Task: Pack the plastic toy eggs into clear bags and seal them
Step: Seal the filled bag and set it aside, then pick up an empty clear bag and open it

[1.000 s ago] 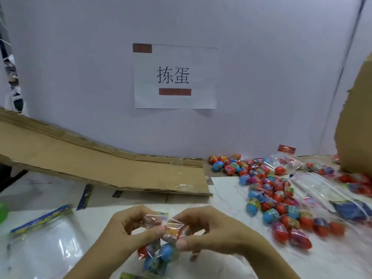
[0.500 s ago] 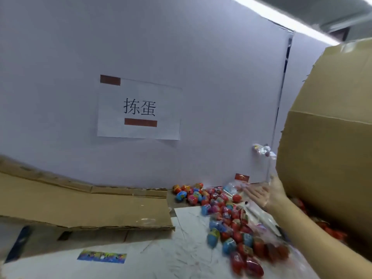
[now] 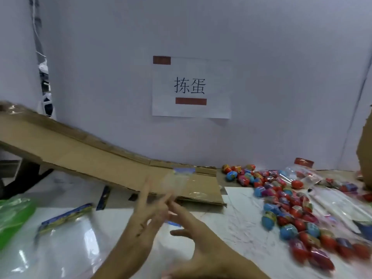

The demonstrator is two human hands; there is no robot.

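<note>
Between both hands (image 3: 153, 218), blurred clear bag (image 3: 177, 184) with blue header.

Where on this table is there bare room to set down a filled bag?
Bare white tabletop lies between the hands and the loose eggs, just below the cardboard sheet. The right side is crowded with eggs and bags; empty bags cover the left.

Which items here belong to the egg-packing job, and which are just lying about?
Job: loose toy eggs; empty clear bags; blurred clear bag between left hand and right hand.
Lying about: cardboard sheet; paper sign; green bag.
</note>
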